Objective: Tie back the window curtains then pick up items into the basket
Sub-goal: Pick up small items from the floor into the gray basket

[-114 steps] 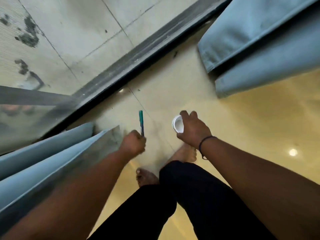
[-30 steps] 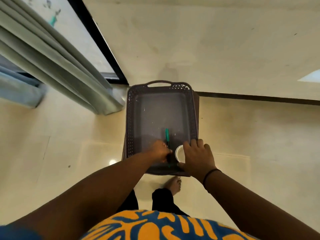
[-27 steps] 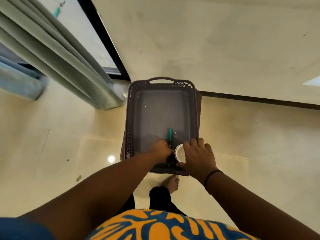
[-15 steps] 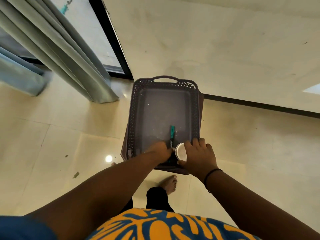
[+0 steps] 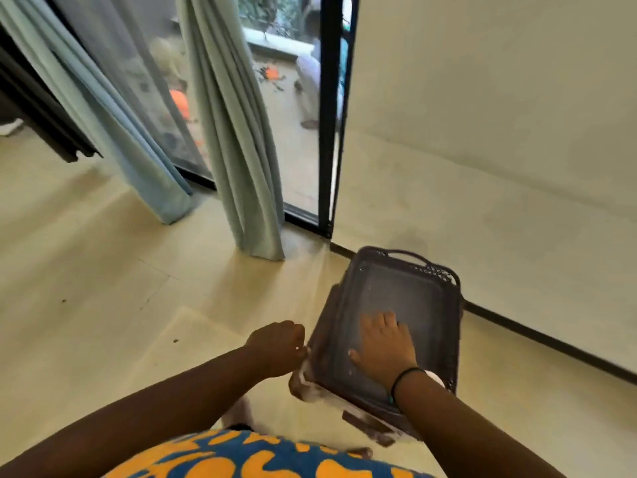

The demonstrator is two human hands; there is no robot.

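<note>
A dark brown plastic basket (image 5: 451, 326) stands on the floor by the wall. My right hand (image 5: 384, 346) lies over its inside with the fingers straight and spread, holding nothing. A white cup (image 5: 435, 375) and a bit of the green pen (image 5: 390, 399) peek out from under my right wrist, inside the basket's near end. My left hand (image 5: 277, 346) is curled into a fist just outside the basket's left rim, and I see nothing in it. Two pale blue curtains, one (image 5: 238, 150) gathered narrow and one (image 5: 113, 108) further left, hang by the window.
A black window frame (image 5: 325, 115) stands behind the curtains with a yard outside. A cream wall (image 5: 482, 115) with a dark skirting strip (image 5: 551, 343) runs behind the basket. Pale tiled floor (image 5: 103, 288) spreads to the left. The basket's near edge is blurred.
My head has lifted, so the curtains and window now show. My left hand has left the pen and moved out past the basket's left rim. My right hand has let go of the cup and flattened.
</note>
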